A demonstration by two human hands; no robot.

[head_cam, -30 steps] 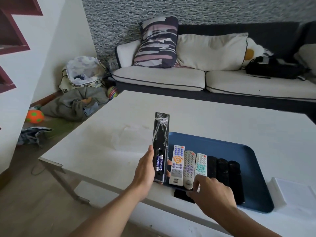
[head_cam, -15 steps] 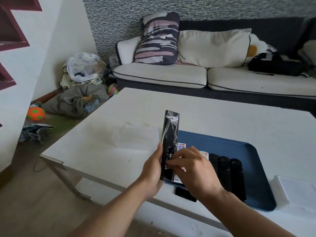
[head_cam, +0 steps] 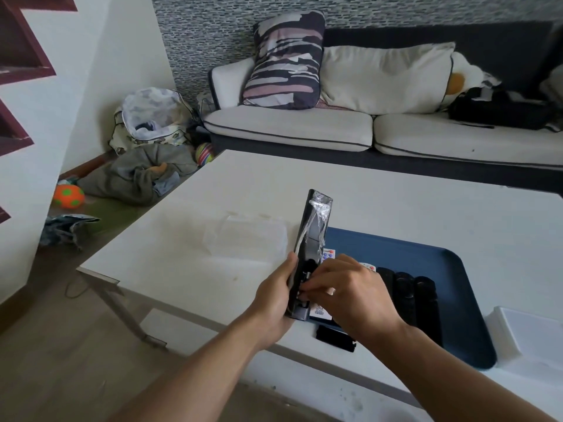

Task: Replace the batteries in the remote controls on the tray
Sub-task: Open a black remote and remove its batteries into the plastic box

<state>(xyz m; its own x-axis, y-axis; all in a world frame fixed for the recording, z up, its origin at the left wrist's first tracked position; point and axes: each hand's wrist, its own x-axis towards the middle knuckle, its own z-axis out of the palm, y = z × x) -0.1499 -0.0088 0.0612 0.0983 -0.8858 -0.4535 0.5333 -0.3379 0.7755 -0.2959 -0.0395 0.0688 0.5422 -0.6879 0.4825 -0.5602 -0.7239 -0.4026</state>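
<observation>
At six o'clock of the table [head_cam: 396,208], the left hand [head_cam: 275,300] grips the wrapped black remote [head_cam: 310,248] upright beside the blue tray [head_cam: 426,263]; the right hand [head_cam: 347,293] pinches inside its battery bay. Better to lever each cell's free end out gently.

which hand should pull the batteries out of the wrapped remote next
Probably the right hand: its fingertips are already at the open battery bay of the wrapped black remote. The left hand grips that remote's lower body, steadying it above the table.

A home living room — cushioned sofa [head_cam: 304,129], low table [head_cam: 396,208], toy ball [head_cam: 69,196] on floor
</observation>
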